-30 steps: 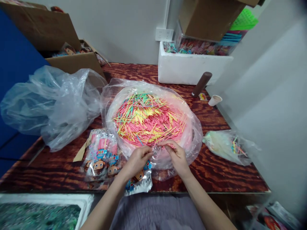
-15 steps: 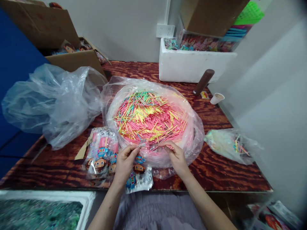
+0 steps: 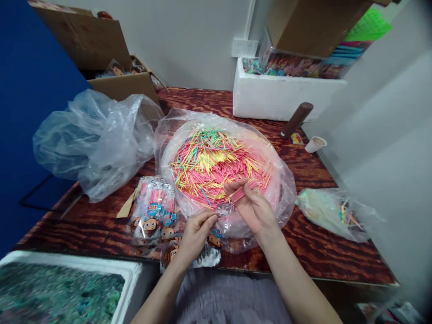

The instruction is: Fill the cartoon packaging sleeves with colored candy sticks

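A large clear plastic bag [image 3: 285, 180] lies open on the table, full of thin pink, yellow and green sticks [image 3: 216, 162]. My right hand [image 3: 258, 209], over the near right of the pile, is closed around a small bundle of pink sticks [image 3: 238, 194]. Just left of it, my left hand [image 3: 197, 231] pinches the top of a small printed packet [image 3: 215, 241] with a cartoon monkey face. The packet hangs by the near edge of the big bag, partly hidden by that hand. Left of my hands is a pile of similar packets [image 3: 151, 220] with pink sticks inside.
A crumpled clear bag [image 3: 108, 139] and an open cardboard box [image 3: 124, 87] stand left. At the back right are a white foam box [image 3: 286, 96], a brown cylinder [image 3: 297, 120] and a paper cup [image 3: 316, 144]. A smaller bag of sticks [image 3: 327, 211] lies right.
My right hand has turned palm up and now shows a bundle of pink sticks. My left hand keeps its pinch near the packet. The whole view has shifted slightly.
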The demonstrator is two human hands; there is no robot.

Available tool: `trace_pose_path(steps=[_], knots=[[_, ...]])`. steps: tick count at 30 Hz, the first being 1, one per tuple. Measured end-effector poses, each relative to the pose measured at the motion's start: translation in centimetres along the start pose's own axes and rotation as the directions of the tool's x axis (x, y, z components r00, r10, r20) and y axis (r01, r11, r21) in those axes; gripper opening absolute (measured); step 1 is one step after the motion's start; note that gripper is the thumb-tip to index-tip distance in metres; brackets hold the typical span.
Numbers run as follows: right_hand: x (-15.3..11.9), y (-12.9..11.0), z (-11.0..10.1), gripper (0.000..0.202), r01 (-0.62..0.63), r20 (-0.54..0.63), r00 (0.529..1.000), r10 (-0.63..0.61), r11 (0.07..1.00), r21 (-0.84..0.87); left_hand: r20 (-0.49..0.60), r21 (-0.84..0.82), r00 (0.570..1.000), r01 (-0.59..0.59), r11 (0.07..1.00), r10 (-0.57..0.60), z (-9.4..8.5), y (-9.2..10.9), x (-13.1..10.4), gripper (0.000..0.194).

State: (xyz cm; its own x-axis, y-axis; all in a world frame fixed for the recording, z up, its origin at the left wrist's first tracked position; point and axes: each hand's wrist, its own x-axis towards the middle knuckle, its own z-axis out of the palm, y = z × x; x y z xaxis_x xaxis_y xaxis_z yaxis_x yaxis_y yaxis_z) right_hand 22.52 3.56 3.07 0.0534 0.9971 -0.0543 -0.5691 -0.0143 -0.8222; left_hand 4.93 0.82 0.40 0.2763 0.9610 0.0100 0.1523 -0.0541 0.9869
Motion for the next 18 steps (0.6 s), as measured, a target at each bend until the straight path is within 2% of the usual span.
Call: trace_pose_path(steps=[3, 6, 8, 12, 18], knots=[[0.1, 0.1, 1.2, 0.016, -0.068, 0.051, 0.997, 0.065, 0.995, 0.074, -0.003, -0.053, 1.000, 0.016, 0.998, -0.016, 0.1, -0.1, 0.0, 0.026], [-0.3, 0.7, 1.3, 0.018, -0.098, 0.094, 0.991, 0.095, 0.995, 0.029, 0.000, -0.098, 0.999, 0.032, 0.995, -0.032, 0.1, -0.4, -0.1, 0.026], [-0.5, 1.0, 0.9, 0.018, -0.120, 0.080, 0.990, 0.117, 0.993, 0.023, 0.003, -0.126, 0.999, 0.046, 0.991, -0.046, 0.0, -0.6, -0.3, 0.026], [-0.4, 1.2, 0.1, 0.014, -0.149, 0.030, 0.989, 0.146, 0.981, 0.121, 0.021, -0.166, 0.997, 0.075, 0.983, -0.072, 0.0, -0.9, -0.5, 0.026], [-0.3, 0.9, 1.3, 0.016, -0.181, -0.010, 0.982, 0.188, 0.957, 0.229, 0.051, -0.215, 0.997, 0.075, 0.974, -0.065, 0.2, -1.3, -0.4, 0.026]])
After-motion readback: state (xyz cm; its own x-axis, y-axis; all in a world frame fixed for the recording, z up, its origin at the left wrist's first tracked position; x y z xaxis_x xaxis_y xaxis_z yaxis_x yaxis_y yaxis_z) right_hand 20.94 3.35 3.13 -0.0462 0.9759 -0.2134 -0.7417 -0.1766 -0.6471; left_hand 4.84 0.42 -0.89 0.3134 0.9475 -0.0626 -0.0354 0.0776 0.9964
